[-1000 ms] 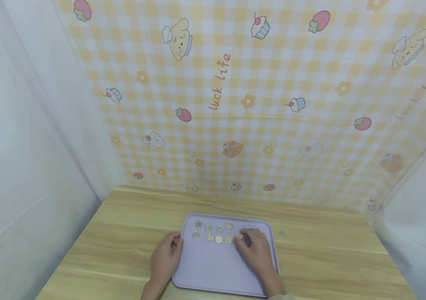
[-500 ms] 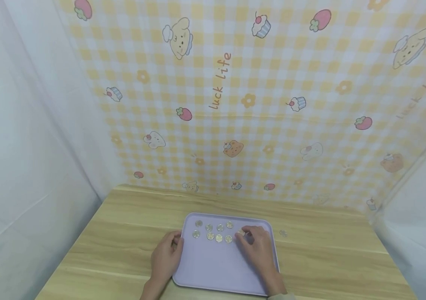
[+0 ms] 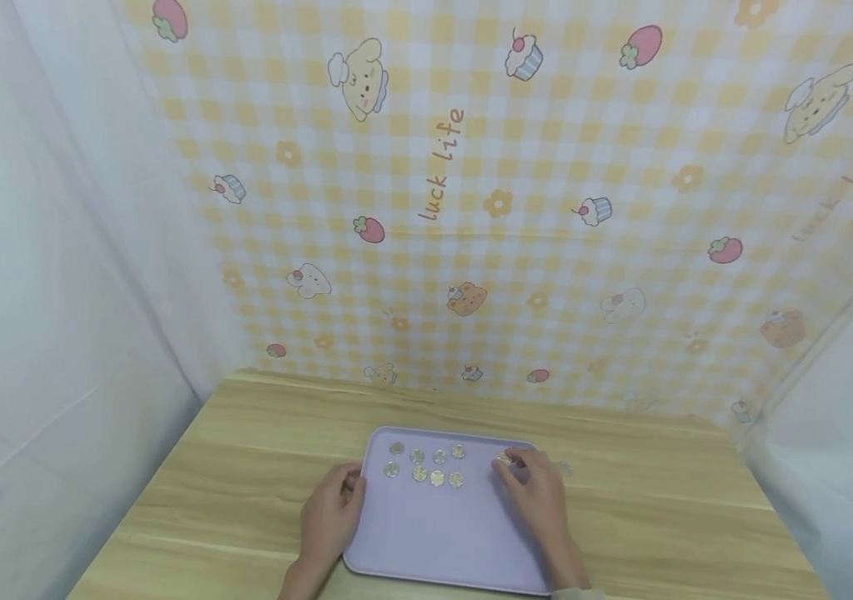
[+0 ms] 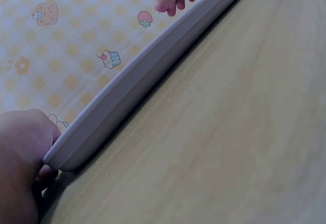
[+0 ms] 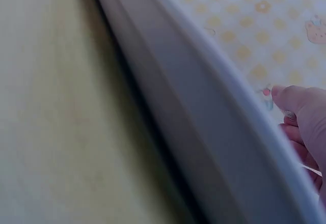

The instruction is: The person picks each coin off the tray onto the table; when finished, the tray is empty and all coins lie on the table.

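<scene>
A shallow lilac tray (image 3: 441, 533) lies on the table. My left hand (image 3: 331, 512) grips its left edge, and in the left wrist view the tray's rim sits between thumb and fingers of that hand (image 4: 23, 158). Several shiny round coins (image 3: 437, 478) lie in two rows toward the back of the tray. My right hand (image 3: 539, 496), over the tray's right part, pinches a coin (image 3: 503, 458) between thumb and fingertips. In the right wrist view a small glint of that coin (image 5: 290, 115) shows between the fingers; the rest is hidden.
Just past the tray's right edge, shiny coin-like pieces (image 3: 565, 468) lie on the wooden table (image 3: 659, 517), partly behind my right hand. A yellow checked cloth (image 3: 546, 275) hangs at the back, with white sheets (image 3: 58, 333) at both sides.
My right hand has moved right and slightly back, taking a coin from the right end of the front row with it. My left hand stays at the tray's edge.
</scene>
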A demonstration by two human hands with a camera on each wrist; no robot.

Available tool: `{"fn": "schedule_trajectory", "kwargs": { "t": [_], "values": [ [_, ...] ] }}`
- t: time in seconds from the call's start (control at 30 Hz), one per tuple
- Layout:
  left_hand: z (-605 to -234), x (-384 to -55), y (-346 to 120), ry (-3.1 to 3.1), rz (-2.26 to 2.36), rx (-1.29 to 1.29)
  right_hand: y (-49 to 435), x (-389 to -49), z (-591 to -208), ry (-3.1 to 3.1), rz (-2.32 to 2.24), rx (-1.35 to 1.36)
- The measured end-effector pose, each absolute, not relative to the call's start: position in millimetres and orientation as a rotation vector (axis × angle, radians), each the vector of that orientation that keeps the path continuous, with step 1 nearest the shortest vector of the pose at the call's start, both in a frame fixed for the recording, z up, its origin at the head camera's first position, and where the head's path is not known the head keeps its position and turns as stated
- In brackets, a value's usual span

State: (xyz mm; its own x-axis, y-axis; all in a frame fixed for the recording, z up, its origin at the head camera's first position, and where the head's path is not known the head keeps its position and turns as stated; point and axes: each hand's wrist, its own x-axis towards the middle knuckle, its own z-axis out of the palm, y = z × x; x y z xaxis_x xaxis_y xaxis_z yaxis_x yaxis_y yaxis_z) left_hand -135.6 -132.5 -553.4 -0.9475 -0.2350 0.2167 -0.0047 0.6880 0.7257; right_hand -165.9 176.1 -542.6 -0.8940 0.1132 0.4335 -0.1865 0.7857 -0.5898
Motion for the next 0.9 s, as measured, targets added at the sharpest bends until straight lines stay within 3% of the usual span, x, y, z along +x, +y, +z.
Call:
{"fn": "schedule_trajectory", "kwargs": {
  "t": [0.9],
  "values": [
    [-553.2, -135.0, -133.1, -2.594, -1.114, 0.182, 213.9, -171.7, -554.3, -2.389, 1.053, -0.145]
  ]
}}
